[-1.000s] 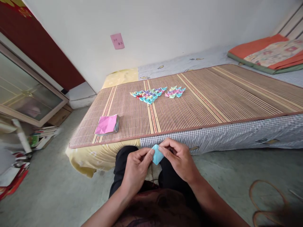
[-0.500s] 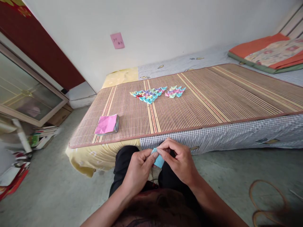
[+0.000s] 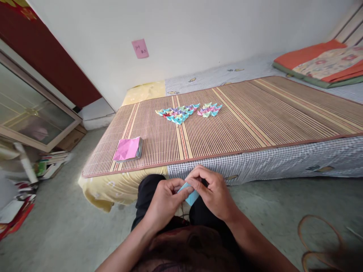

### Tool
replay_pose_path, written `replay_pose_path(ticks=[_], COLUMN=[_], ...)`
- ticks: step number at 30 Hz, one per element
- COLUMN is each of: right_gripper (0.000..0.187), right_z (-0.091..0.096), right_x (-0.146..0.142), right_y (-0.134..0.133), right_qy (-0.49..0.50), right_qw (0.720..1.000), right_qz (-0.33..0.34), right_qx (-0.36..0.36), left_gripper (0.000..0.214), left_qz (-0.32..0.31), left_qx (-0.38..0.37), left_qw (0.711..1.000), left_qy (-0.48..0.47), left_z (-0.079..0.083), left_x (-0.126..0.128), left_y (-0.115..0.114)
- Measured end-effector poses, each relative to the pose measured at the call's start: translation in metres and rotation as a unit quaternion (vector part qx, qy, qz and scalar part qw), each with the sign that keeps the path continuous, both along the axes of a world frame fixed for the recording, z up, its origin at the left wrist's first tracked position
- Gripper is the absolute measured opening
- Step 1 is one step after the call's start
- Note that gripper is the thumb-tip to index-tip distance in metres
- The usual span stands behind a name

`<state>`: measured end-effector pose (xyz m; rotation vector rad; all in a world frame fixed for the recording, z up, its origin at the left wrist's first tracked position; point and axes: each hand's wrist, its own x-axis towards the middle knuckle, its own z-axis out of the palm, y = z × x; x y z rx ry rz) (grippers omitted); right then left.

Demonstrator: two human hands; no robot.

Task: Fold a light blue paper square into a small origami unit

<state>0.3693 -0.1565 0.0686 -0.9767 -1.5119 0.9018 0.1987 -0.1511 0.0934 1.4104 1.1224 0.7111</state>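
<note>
My left hand (image 3: 163, 200) and my right hand (image 3: 211, 190) meet over my lap, both pinched on a small light blue folded paper (image 3: 190, 195), mostly hidden by the fingers. On the striped bamboo mat (image 3: 255, 113) ahead lie two groups of several small coloured folded paper pieces, a larger group (image 3: 177, 112) and a smaller group (image 3: 210, 109). A stack of square paper sheets with a pink top sheet (image 3: 127, 149) lies near the mat's front left corner.
The mat covers a low bed with a checked sheet (image 3: 283, 160) and yellow corner (image 3: 119, 187). Folded orange bedding (image 3: 323, 64) sits far right. A glass-door cabinet (image 3: 31, 109) and scattered books (image 3: 48, 164) stand at left. A pink note (image 3: 140, 48) is on the wall. A brown cord loop (image 3: 320, 238) lies on the floor.
The blue paper has gone from showing as an upright diamond between my fingertips to being lower and more covered, as both hands close in and press on it.
</note>
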Motion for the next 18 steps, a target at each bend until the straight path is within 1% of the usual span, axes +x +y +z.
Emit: replay_pose_path(ticks=[2, 5, 7, 10, 14, 18], right_gripper=[0.022, 0.027, 0.028, 0.028, 0.026, 0.025], right_z=[-0.001, -0.004, -0.007, -0.011, -0.014, -0.017], right_x=[0.002, 0.005, 0.004, 0.001, -0.006, -0.009], right_y=[0.002, 0.005, 0.007, 0.009, 0.011, 0.011], right_qy=[0.042, 0.119, 0.152, 0.176, 0.195, 0.222], right_qw=[0.997, 0.981, 0.97, 0.963, 0.958, 0.949], right_qz=[0.012, 0.034, 0.035, 0.033, 0.043, 0.059], right_qx=[-0.057, -0.152, -0.186, -0.201, -0.207, -0.217], left_gripper=[0.042, 0.032, 0.023, 0.019, 0.02, 0.028], left_qz=[-0.005, 0.006, -0.007, -0.044, -0.044, -0.081], left_qx=[-0.011, 0.026, 0.041, 0.04, 0.045, 0.045], left_qw=[0.999, 0.997, 0.995, 0.995, 0.997, 0.994], left_qy=[-0.037, -0.078, -0.095, -0.079, -0.048, -0.055], left_z=[0.005, 0.011, 0.011, 0.005, -0.004, -0.001], left_x=[-0.006, -0.015, -0.019, -0.022, -0.024, -0.024], left_y=[0.005, 0.007, 0.003, -0.005, -0.01, -0.009])
